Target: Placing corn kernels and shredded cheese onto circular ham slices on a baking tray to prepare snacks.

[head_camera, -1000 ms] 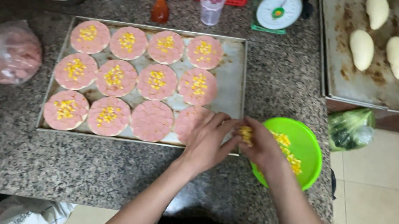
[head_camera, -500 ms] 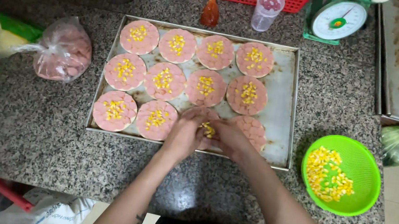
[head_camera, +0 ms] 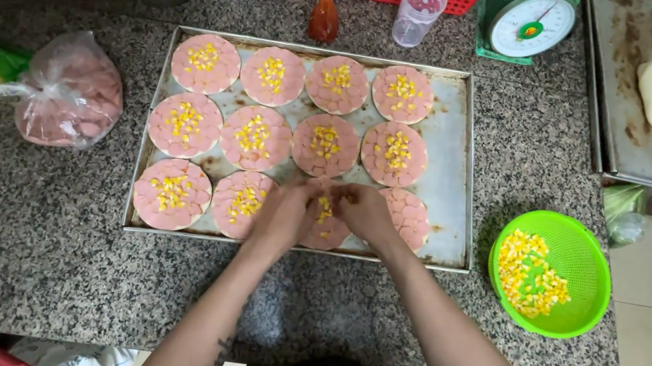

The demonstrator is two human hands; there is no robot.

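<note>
The round pink sausage-topped dough disc [head_camera: 326,224] lies directly under both sets of fingers, in the bottom row of the grey metal baking tray [head_camera: 459,156] on the speckled stone desk. The left hand [head_camera: 279,219] and right hand [head_camera: 365,212] meet over it, fingers pinched narrow around yellow corn kernels [head_camera: 324,209] (equally near). The green plastic colander [head_camera: 579,272] sits well right.

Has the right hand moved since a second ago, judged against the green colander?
Yes. The right hand left the green colander and went left onto the baking tray, over the third bottom-row round.
</note>
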